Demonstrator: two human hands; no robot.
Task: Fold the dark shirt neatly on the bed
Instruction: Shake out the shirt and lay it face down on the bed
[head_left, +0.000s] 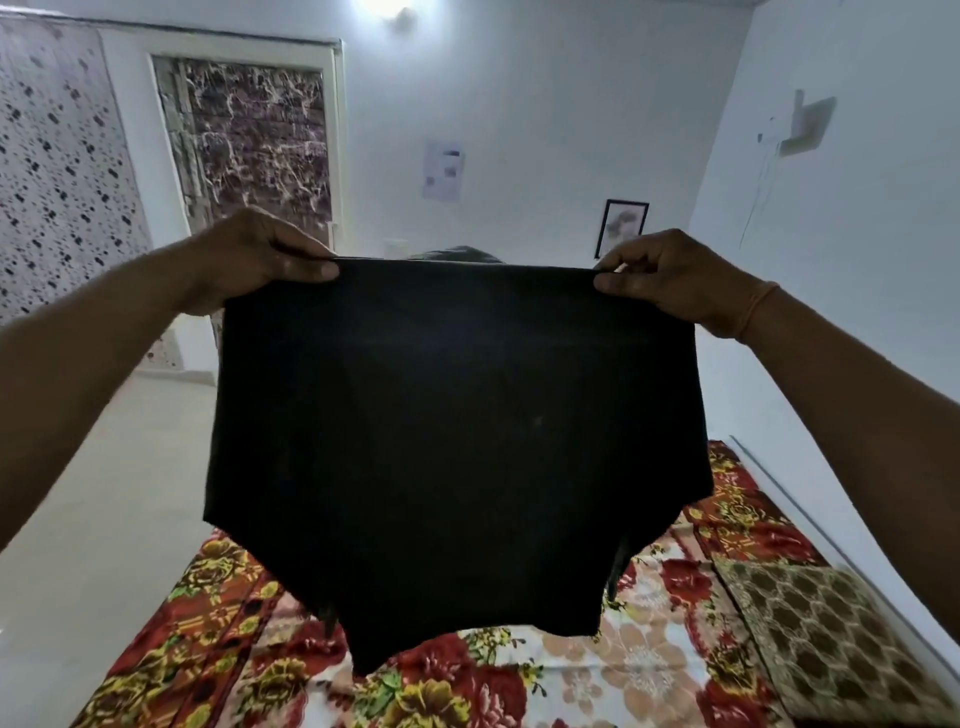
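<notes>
Holding dark shirt (457, 441) up in air above bed (649, 665), fabric hanging flat, stretched between my hands. My left hand (260, 260) pinches top left corner, thumb over front. My right hand (670, 275) pinches top right corner same way. Lower edge dangles above floral bedsheet (467, 680). Patterned pillow (831, 634) lies at right.

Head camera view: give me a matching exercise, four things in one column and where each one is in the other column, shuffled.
Column one:
1. dark shirt
2. left hand
3. floral bedsheet
4. framed picture

Column two:
A. on the far wall
B. hanging in the air
C. spread below the shirt
D. pinching the shirt's top corner

Pairs: 1-B, 2-D, 3-C, 4-A
</notes>
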